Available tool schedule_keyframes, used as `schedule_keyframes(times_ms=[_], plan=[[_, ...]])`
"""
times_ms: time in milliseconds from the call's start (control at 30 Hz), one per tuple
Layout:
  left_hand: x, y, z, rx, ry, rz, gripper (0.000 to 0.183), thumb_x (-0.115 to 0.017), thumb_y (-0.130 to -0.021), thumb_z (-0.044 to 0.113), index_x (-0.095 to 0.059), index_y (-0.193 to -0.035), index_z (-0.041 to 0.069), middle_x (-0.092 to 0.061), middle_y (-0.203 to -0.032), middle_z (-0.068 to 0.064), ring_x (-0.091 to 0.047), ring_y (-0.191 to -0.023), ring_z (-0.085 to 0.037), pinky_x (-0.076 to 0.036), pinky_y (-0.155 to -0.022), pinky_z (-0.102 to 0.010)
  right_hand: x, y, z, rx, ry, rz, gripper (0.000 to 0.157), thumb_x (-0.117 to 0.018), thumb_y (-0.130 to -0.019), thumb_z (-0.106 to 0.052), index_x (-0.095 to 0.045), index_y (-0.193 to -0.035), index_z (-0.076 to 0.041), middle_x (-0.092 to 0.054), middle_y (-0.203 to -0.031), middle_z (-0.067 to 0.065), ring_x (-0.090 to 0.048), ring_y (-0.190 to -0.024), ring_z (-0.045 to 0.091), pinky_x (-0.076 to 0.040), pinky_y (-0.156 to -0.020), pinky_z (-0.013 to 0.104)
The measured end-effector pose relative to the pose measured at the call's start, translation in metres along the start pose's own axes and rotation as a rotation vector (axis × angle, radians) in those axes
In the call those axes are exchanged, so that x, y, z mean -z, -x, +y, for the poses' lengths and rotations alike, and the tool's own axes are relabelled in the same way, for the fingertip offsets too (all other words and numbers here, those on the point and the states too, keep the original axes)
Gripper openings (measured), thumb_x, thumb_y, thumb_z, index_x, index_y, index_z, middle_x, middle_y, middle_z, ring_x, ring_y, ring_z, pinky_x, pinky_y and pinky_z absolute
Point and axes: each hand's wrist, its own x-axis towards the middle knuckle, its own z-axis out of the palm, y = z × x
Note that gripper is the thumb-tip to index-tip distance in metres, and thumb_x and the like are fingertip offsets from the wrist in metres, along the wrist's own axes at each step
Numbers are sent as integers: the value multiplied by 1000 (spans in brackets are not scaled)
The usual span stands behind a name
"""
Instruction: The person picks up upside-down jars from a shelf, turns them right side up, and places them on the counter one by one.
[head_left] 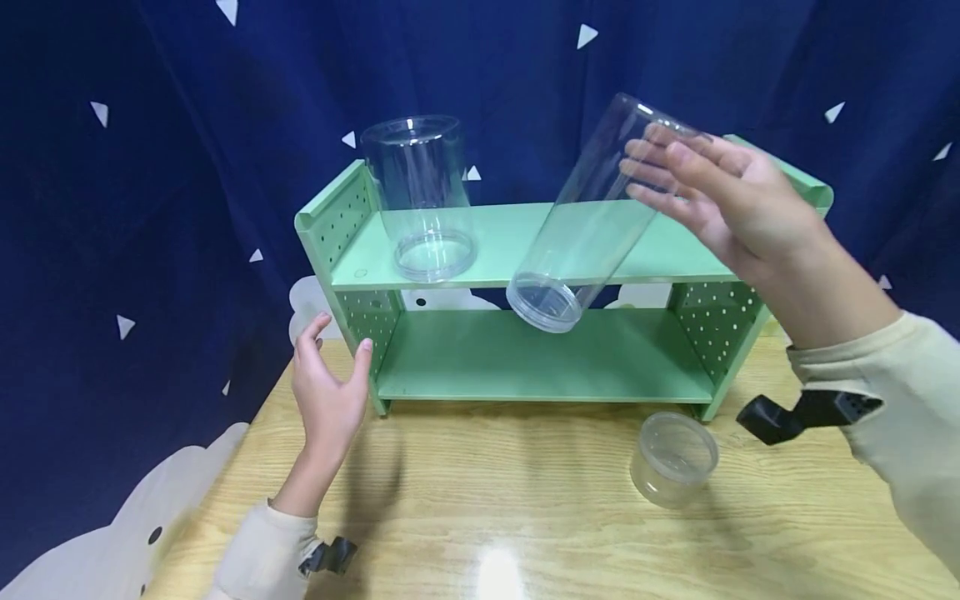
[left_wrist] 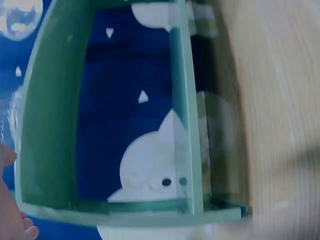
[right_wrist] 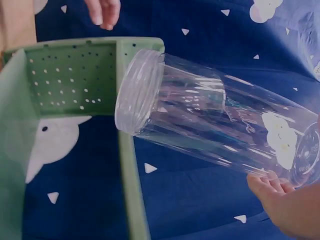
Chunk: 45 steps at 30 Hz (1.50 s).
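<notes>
My right hand (head_left: 738, 196) grips a tall clear plastic jar (head_left: 581, 229) near its upper end, fingers behind it and thumb in front. That jar tilts in the air before the green shelf, its ribbed, lid-like end (right_wrist: 140, 92) pointing down and left. Another wide clear jar (head_left: 423, 196) stands on the left of the upper shelf board, ribbed end down. My left hand (head_left: 330, 396) is raised beside the shelf's left side panel, thumb and fingers spread, holding nothing. Only part of that hand shows in the left wrist view.
The green two-tier shelf (head_left: 540, 354) with perforated side panels stands on a wooden table (head_left: 465, 492). A short clear round container (head_left: 675, 462) sits on the table at the shelf's front right. Behind hangs a dark blue curtain (head_left: 285, 100) with white triangles.
</notes>
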Motion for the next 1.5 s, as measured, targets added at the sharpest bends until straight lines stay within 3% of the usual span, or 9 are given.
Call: schedule_keyframes(times_ms=[167,333,533,733,867,1100,1300,1400,1500], plan=[[-4,19,17,-138,59,-57,55,-73,-84,11,-49,-131,-5,-57,-136,-20,-51,-129,-34,-39,-115,-33,2,25,23,46,-46,-38,39,-55,-97,-2,-49,-135,4,-60,-135,20,-61,-126,28,-57,-100,37],[-9,36,40,-175,179,-292,67,-76,-81,14,-45,-139,1,-55,-142,-14,-51,-133,-29,-35,-117,-16,-1,48,49,64,33,-39,37,-49,-100,-5,-49,-136,2,-62,-136,15,-60,-128,25,-54,-105,31],[-21,54,63,-104,278,-586,79,-79,-79,21,-39,-146,8,-49,-148,-10,-47,-138,-26,-40,-118,-36,-1,68,80,38,-13,-22,38,-50,-100,-7,-48,-138,0,-61,-137,13,-59,-129,23,-53,-107,30],[-33,71,71,88,365,-742,80,-81,-77,19,-39,-145,9,-47,-150,-10,-47,-139,-27,-38,-120,-39,3,83,104,19,-140,-54,40,-46,-101,-5,-43,-140,0,-55,-142,15,-56,-132,23,-50,-110,31],[-38,78,72,170,443,-764,77,-79,-78,14,-41,-144,5,-48,-149,-14,-49,-138,-30,-37,-119,-35,7,88,113,-1,-240,-44,45,-50,-100,-8,-37,-143,0,-51,-144,16,-56,-132,25,-49,-111,33],[-40,81,71,223,511,-749,70,-76,-80,10,-43,-141,1,-52,-144,-19,-53,-133,-36,-43,-113,-28,17,93,122,-25,-350,-58,75,-51,-101,-13,-1,-155,-1,-48,-146,14,-53,-134,25,-47,-113,35],[-33,77,70,249,498,-694,68,-81,-75,7,-50,-136,5,-58,-138,-16,-59,-127,-32,-48,-108,-23,26,100,130,-54,-504,-182,50,-45,-101,-6,-29,-149,-2,-46,-149,18,-49,-138,27,-41,-118,34],[-28,72,68,214,473,-681,70,-82,-73,7,-51,-135,7,-58,-139,-14,-61,-125,-31,-49,-107,-24,36,104,134,-45,-426,-149,43,-45,-101,-4,-43,-144,-7,-50,-148,11,-52,-136,21,-43,-115,27],[-23,66,66,111,451,-667,71,-84,-71,7,-52,-134,6,-58,-137,-14,-62,-123,-31,-50,-106,-25,41,107,131,3,-172,-64,43,-45,-101,-3,-44,-143,-7,-54,-146,3,-54,-133,13,-45,-111,19]])
